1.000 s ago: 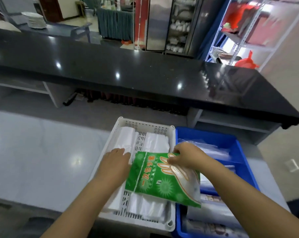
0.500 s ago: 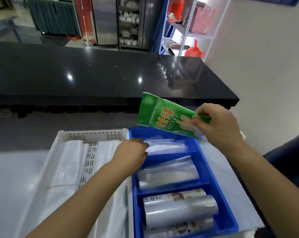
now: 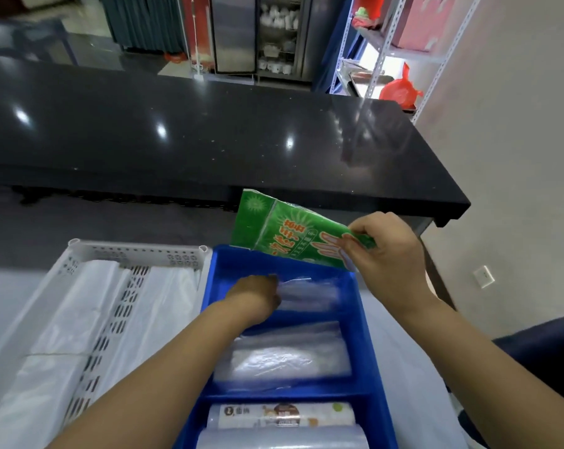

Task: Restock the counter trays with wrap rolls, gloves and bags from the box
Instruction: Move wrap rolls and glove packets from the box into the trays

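My right hand (image 3: 386,254) pinches a green pack of gloves (image 3: 287,233) by its right end and holds it tilted above the far edge of the blue tray (image 3: 369,322). My left hand (image 3: 258,294) reaches into the tray's far compartment and touches a clear plastic pack (image 3: 310,291) there; whether its fingers grip the pack is hidden. The middle compartment holds more clear packs (image 3: 284,354). Wrap rolls (image 3: 280,416) lie in the near compartment. A white slotted tray (image 3: 135,254) to the left holds white bags (image 3: 63,319).
A black glossy counter (image 3: 209,134) runs across behind the trays. Both trays sit on a pale grey worktop (image 3: 2,293). A metal shelf rack (image 3: 384,53) with a red bag stands at the back right, next to a beige wall.
The view swung from the white tray to the blue one. My right hand carried the green glove pack from over the white tray to above the blue tray's far end. My left hand moved into the far compartment.
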`<state>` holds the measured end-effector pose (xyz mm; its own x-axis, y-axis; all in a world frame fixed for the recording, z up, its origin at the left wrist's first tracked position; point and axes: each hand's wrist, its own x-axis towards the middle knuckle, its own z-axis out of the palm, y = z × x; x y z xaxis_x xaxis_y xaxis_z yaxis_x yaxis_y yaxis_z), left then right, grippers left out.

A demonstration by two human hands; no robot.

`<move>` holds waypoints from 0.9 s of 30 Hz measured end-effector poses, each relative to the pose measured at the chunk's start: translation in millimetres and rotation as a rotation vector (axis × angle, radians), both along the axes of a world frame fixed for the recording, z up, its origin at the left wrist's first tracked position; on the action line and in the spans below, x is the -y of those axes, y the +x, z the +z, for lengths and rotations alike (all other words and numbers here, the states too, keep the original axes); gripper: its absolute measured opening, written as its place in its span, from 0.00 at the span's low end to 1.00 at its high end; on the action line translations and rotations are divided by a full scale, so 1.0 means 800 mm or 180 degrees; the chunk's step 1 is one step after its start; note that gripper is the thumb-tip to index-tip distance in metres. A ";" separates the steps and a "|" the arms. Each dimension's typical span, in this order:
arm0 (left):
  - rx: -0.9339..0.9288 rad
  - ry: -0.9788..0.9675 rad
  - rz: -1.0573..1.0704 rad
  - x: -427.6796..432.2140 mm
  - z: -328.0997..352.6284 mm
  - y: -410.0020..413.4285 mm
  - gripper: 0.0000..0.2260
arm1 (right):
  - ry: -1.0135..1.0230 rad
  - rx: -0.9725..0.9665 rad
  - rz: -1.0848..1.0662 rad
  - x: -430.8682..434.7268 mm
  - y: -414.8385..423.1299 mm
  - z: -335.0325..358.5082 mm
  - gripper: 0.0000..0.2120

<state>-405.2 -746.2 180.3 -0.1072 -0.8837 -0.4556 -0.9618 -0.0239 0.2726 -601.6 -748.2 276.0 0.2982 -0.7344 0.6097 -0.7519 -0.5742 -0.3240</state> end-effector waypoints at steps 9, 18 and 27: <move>0.0105 -0.1184 -0.0405 -0.046 0.006 -0.001 0.08 | -0.0056 -0.0678 0.0505 0.029 0.032 -0.046 0.06; 0.0172 -0.1484 -0.0145 -0.068 -0.002 -0.008 0.08 | 0.0931 -0.1009 0.0473 0.065 0.052 -0.076 0.08; 0.0450 -0.1412 -0.0161 -0.038 0.001 -0.009 0.07 | 0.0788 -0.1159 0.0234 0.072 0.068 -0.079 0.10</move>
